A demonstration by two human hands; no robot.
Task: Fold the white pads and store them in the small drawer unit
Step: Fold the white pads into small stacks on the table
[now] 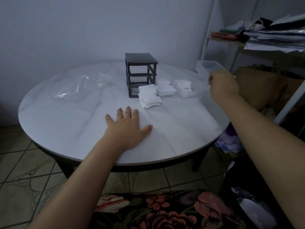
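A dark drawer frame stands empty of drawers at the back middle of the round white table. Stacks of white pads lie just right of its base, with more pads behind them. A clear drawer holding pads sits further right. My right hand hovers right of that drawer with fingers curled; whether it holds anything is hidden. A second clear drawer rests near the table's far right edge. My left hand lies flat on the table, fingers spread.
A crumpled clear plastic bag lies on the left of the table. A cluttered shelf stands at the right, with a cardboard box below it. Tiled floor surrounds the table.
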